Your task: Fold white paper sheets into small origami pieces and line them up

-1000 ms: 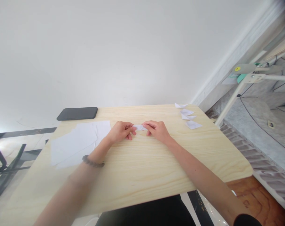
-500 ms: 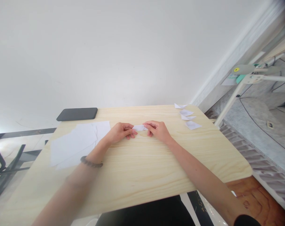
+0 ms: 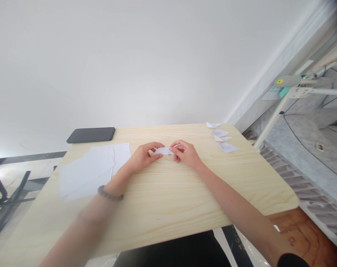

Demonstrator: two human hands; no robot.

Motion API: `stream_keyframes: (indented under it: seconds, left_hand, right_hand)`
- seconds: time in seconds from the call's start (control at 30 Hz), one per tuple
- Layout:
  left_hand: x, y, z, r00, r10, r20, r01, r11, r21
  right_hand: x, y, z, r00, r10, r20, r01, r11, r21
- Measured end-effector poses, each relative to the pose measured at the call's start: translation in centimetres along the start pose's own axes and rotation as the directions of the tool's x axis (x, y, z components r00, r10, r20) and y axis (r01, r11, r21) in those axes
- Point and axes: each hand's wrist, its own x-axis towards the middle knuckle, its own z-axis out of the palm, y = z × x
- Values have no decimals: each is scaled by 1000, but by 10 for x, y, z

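A small folded piece of white paper (image 3: 163,151) is between my hands, just above or on the table. My right hand (image 3: 185,152) pinches its right end between thumb and fingers. Around the left end, the thumb and fingers of my left hand (image 3: 145,155) are spread apart, close to the paper's upper and lower edges. Whether those fingertips touch it is hard to tell. The paper's left tip shows between them.
Several folded white paper pieces (image 3: 228,147) lie at the table's back right. Flat white sheets (image 3: 87,167) are spread at the left, with a black phone-like slab (image 3: 91,135) behind them. A white wall (image 3: 157,66) stands behind the wooden table (image 3: 162,207). A white metal frame (image 3: 276,115) is at right.
My left hand has loosened its pinch, its thumb and fingers spreading apart, and more of the folded paper's left end shows. My right hand still holds the other end.
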Motion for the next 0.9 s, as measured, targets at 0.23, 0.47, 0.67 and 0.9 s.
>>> stream_keyframes:
  seconds: [0.23,0.47,0.67,0.9]
  left_hand:
    - [1,-2,-3,997,-61,-39,61,998,-5]
    - [1,0,-1,997,61,-37,-59,997,44]
    - [0,-1,0,978,184,-103,-167,974,153]
    - [1,3,0,984,151,-94,-131,972,194]
  right_hand:
    - [0,-1,-3,990,-135,41,140,980,-144]
    - [-1,-1,-2,945,-327,31,316,880,-354]
    - [-3,-6,3,887,-441,138,448,751,-484]
    - [-3,-8,3,899,-401,176,430,737,-521]
